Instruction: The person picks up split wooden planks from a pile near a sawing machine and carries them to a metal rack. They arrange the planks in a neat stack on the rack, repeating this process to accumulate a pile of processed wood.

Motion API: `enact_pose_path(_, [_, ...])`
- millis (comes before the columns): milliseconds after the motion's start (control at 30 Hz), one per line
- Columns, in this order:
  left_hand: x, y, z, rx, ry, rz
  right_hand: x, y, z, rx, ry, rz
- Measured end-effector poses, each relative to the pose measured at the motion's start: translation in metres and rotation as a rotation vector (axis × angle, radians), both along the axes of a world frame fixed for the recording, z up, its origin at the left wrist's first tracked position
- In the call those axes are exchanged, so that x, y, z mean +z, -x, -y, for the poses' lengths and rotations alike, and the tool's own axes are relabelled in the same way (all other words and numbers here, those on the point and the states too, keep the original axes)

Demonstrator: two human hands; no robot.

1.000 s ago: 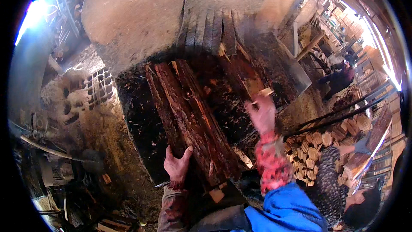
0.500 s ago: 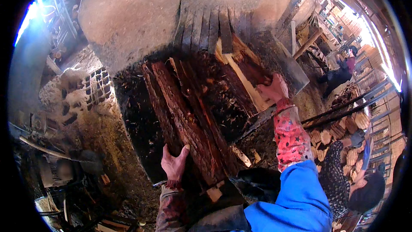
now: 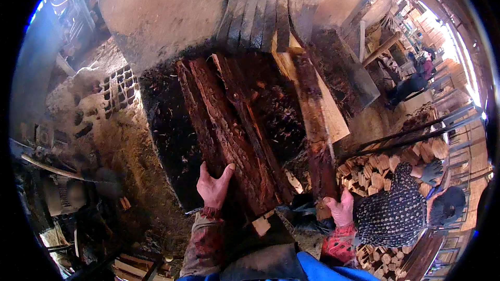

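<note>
Several long, dark reddish bark-covered wood slabs (image 3: 221, 130) lie side by side on a dark, chip-strewn machine bed (image 3: 161, 109). My left hand (image 3: 214, 187) is closed around the near end of the leftmost slab, thumb to its right. My right hand (image 3: 341, 207) grips the near end of another bark-covered slab (image 3: 315, 119), farther right. Its far end reaches toward the hanging dark strips (image 3: 260, 23). A pale, freshly cut wood face (image 3: 333, 112) shows along the right side of that slab. The undersides of the held pieces are hidden.
Behind the strips stands a large tan machine housing (image 3: 161, 10). At right, a co-worker in a dotted top (image 3: 393, 208) bends beside stacked split wood (image 3: 377, 169) and metal rails (image 3: 416, 132). Another person (image 3: 416, 78) is farther back. Dark machinery (image 3: 73, 192) stands at left.
My right hand has moved back toward me and now holds the right slab's near end. That slab has shifted, its pale face now at its right. My left hand stays on its slab.
</note>
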State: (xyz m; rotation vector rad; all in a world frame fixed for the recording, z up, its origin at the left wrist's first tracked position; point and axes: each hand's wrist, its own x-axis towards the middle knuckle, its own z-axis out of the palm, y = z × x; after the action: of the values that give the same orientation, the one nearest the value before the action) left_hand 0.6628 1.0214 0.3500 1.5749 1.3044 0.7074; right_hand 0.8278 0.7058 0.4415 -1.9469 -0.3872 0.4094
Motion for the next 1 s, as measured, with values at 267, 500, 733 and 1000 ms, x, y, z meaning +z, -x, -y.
enact_pose_path(267, [-0.006,-0.003,-0.002,0.001,0.015,0.078,-0.042,-0.053,-0.130,0.560,0.330,0.131])
enact_pose_path(500, [-0.005,0.000,-0.006,-0.023,0.007,0.059,-0.051,-0.069,-0.201,0.635,0.105,0.096])
enact_pose_path(733, [0.024,-0.009,-0.003,-0.041,0.048,0.013,-0.045,-0.070,-0.232,0.535,0.189,0.359])
enact_pose_path(1000, [0.016,-0.004,-0.007,-0.060,0.053,0.029,-0.049,-0.068,-0.185,0.626,0.107,0.273])
